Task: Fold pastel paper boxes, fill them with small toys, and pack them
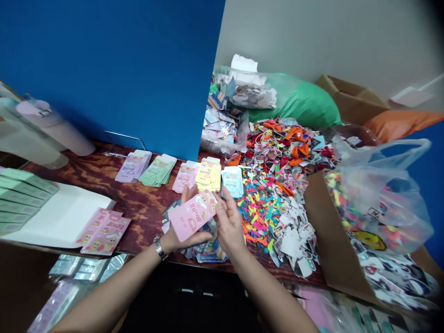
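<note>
A pink flat card box [192, 216] with cartoon figures lies tilted across my left hand [170, 240]. The fingers of that hand show behind the box, and the thumb runs along its lower edge. At the box's right end, my right hand [230, 226] grips with thumb and fingers. Behind my hands are stacks of similar boxes: purple [133, 166], green [158, 170], pink [186, 176], yellow [208, 173] and blue [232, 181]. Shiny printed cards [211, 252] lie on the table beneath my hands, partly hidden.
Colourful small pieces [260, 208] and white cutouts [294, 240] are heaped to the right, beside a cardboard box [321, 231] and a plastic bag [398, 199]. At left are green boxes [24, 199], two pink packs [104, 231] and bottles [55, 125]. A blue panel [104, 69] stands behind.
</note>
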Demonstrator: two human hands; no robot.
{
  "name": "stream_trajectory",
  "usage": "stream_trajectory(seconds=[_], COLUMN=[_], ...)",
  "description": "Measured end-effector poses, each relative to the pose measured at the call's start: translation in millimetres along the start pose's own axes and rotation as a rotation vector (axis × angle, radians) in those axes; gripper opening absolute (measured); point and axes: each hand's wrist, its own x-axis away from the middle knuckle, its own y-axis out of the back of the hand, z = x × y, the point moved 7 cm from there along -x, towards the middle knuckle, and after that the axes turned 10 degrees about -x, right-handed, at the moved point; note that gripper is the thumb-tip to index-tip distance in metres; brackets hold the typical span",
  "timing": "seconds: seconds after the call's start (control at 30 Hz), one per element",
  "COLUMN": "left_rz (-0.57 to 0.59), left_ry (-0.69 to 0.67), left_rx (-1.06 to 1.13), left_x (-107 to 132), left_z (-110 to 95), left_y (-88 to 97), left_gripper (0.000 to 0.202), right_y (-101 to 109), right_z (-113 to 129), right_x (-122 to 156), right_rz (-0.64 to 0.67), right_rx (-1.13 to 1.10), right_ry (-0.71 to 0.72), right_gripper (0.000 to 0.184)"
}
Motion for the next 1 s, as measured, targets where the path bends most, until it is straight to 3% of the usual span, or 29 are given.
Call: stream_trajectory(seconds=[0.17,0.27,0.53,0.73,0.83,1.0], left_rz=[-0.090,-0.123,-0.143,-0.161,-0.099,0.004], left_ry=[0.102,0.111,0.104,0.122,0.178,0.313], left_rx=[0.120,0.133,0.188,0.212,0.180,0.272], left_x=[-9.1,-10.9,7.4,1.8,0.5,6.9], left_z=[-22.1,-29.4,-12.7,-20.7,-11.6,10.9], left_y=[3.0,10.1,0.9,1.6,2.0,-12.3], left_gripper=[0.086,0.083,0.083,0.083,0.085,0.075], right_y=[-18.9,-21.5,-24.1,-27.4,-30.4,-36.2], right_z=[-1.8,2.3,4.4,12.4,16.8,15.4], right_x=[17.9,25.2,32.4,32.9,34.7,37.5], right_rz=[0.091,0.115,0.141,0.196,0.246,0.344], right_rx=[0.056,0.137,0.318,0.378,0.364,0.371], right_ry=[0.019,0.076,0.152,0.144,0.147,0.114], right_gripper=[0.065,0.068,0.063,0.054,0.056,0.064])
